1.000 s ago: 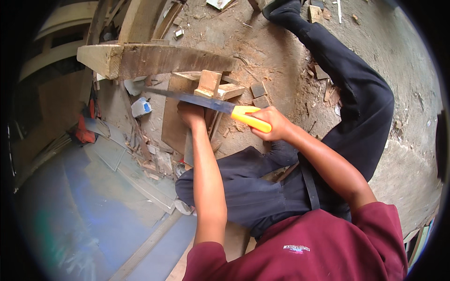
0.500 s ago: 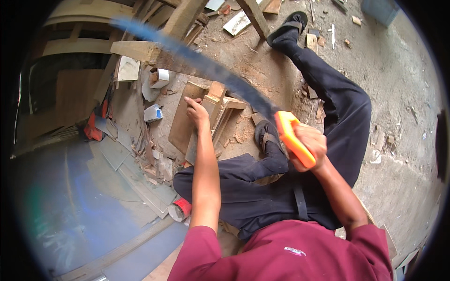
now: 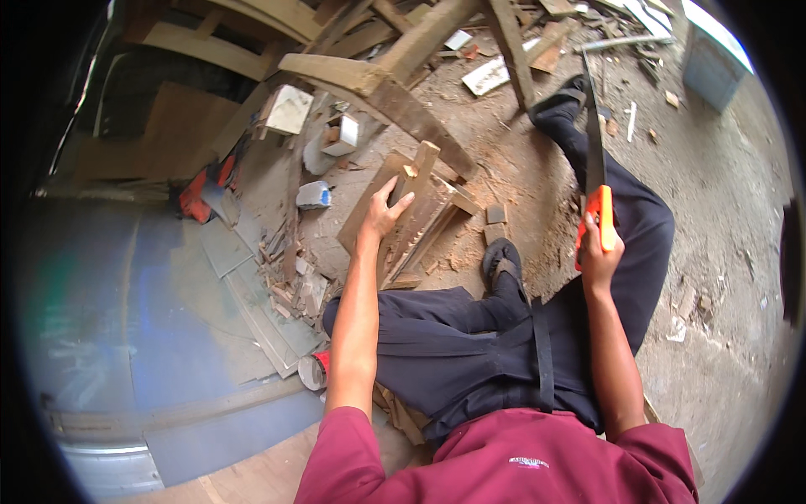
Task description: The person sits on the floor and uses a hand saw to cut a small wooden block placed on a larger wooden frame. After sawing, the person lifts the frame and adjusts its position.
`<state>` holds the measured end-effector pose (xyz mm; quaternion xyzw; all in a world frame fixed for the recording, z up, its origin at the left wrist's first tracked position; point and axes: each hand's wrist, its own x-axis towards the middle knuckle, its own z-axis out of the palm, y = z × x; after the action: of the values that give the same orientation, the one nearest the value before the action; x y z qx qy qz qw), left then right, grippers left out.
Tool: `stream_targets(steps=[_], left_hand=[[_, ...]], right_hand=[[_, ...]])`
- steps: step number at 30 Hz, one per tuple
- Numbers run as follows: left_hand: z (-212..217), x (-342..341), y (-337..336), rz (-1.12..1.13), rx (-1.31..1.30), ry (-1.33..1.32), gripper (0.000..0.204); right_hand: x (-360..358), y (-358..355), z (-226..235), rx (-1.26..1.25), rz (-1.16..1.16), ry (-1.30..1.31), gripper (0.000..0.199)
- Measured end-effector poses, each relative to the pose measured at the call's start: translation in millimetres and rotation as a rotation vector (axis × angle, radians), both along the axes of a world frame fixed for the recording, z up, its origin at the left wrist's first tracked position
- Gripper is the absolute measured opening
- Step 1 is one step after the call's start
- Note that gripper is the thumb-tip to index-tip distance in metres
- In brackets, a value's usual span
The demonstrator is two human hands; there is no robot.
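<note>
My right hand [image 3: 601, 260] is closed round the orange handle of a handsaw [image 3: 595, 143], held over my right leg. Its dark blade points away from me, toward my right foot, apart from any wood. On the left, my left hand [image 3: 384, 214] rests on a small wooden frame [image 3: 420, 220], thumb and forefinger spread apart. A short wooden strip [image 3: 426, 158] projects from the frame's far end, with a pale, freshly exposed patch beside it. Under my left hand lies a flat board [image 3: 357, 220], partly covered by the frame.
A wooden trestle [image 3: 428, 126] stands just beyond the frame. Wood offcuts [image 3: 495, 223] and sawdust lie near my left foot. A white block with blue paint [image 3: 314, 195], a red-rimmed can [image 3: 314, 370] and flat sheets [image 3: 243, 311] are at left. A grey-blue bin [image 3: 714, 67] stands far right.
The handsaw has swung from pointing far left to pointing straight ahead, and my right hand has moved right. My left hand's thumb and forefinger have spread on the wood. The view has shifted.
</note>
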<state>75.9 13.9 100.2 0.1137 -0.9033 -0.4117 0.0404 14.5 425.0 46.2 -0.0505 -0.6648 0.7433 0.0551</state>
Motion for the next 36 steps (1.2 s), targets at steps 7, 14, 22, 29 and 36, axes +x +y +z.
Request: stream_targets(steps=[7, 14, 22, 29, 36], left_hand=[[70, -7, 14, -0.098, 0.312, 0.121, 0.059], [99, -14, 46, -0.114, 0.466, 0.251, 0.049], [109, -19, 99, 0.108, 0.207, 0.556, 0.057], [71, -34, 115, 0.415, 0.056, 0.814, 0.076], [87, -46, 137, 0.607, -0.121, 0.823, 0.049]], right_hand=[[4, 0, -6, 0.034, 0.063, 0.037, 0.021], [4, -2, -5, 0.075, 0.071, 0.043, 0.022], [0, 3, -15, 0.099, 0.044, 0.037, 0.024], [8, -5, -6, 0.085, 0.104, 0.031, 0.02], [6, -6, -15, 0.08, 0.118, 0.033, 0.018]])
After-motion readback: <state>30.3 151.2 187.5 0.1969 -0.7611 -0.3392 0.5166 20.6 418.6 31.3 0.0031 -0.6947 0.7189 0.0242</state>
